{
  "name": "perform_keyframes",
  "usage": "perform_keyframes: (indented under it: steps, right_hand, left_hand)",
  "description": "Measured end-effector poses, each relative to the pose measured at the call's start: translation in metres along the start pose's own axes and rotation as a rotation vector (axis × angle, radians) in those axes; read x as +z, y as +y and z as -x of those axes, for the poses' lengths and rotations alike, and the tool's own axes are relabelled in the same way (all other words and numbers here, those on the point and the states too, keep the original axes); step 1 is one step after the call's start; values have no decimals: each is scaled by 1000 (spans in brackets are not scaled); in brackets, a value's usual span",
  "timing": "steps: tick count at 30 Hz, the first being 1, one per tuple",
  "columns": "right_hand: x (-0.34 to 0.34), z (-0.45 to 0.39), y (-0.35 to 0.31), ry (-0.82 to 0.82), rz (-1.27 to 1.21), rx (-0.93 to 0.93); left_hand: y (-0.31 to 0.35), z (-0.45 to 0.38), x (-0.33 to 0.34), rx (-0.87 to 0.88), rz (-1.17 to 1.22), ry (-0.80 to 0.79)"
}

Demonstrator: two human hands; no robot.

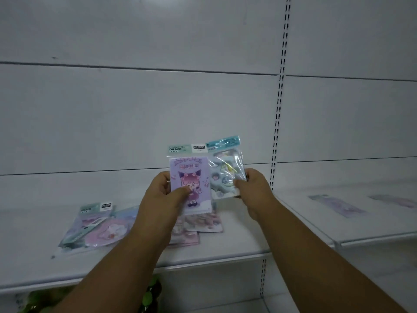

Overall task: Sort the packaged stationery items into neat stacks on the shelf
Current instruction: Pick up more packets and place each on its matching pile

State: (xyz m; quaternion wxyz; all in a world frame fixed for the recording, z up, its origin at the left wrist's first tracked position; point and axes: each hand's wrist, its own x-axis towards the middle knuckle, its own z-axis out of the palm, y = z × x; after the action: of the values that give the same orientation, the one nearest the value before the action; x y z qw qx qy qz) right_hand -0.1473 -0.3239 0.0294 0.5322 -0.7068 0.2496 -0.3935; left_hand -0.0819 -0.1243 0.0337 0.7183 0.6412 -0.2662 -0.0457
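My left hand [161,193] holds up a purple packet [191,175] printed with a pink-haired cartoon girl, thumb across its front. My right hand [252,188] grips a clear packet of pale blue stickers [224,170] by its right edge. The two packets are upright, side by side and slightly overlapping, above the white shelf [225,247]. On the shelf under them lies a small heap of pinkish packets [203,224], partly hidden by my left arm. A further pile with a mint-headed packet and a pink round item [94,227] lies to the left.
The neighbouring shelf bay on the right holds a flat purple packet [336,205] and another further right [397,201]. A slotted upright post [278,114] divides the bays. Green goods [45,299] show on the level below at bottom left.
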Motion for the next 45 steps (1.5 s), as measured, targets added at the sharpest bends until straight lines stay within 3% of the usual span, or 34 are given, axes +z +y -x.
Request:
perform_keyframes:
  steps: [8, 12, 19, 29, 32, 37, 39, 40, 43, 45]
  right_hand:
    - [-150, -1, 1, 157, -80, -73]
    - [-243, -10, 8, 162, -86, -85]
    - [-368, -36, 18, 84, -96, -70]
    - [-422, -61, 38, 38, -156, -20]
    - [-419, -67, 39, 36, -154, -4]
    - [-411, -83, 36, 25, -126, -13]
    - [-408, -90, 37, 20, -132, -18]
    - [-408, -92, 38, 15, -131, -15]
    - [-414, -98, 43, 10, -121, 4]
    - [-426, -101, 47, 5, -105, 22]
  left_hand:
    - [-2, 8, 130, -23, -44, -76]
    - [-6, 18, 226, -64, -50, -168]
    - [-16, 22, 374, -146, -141, -179]
    - [-49, -3, 448, -256, -524, -288]
    - [-54, -6, 449, -154, -841, -338]
    - [-57, -24, 444, -30, -1069, -313]
    - [-52, -31, 446, 74, -980, -253]
    - [-47, -35, 449, 98, -819, -219]
    - [-17, -42, 469, -146, 2, -234]
    - [-1, -42, 486, -263, 296, -345]
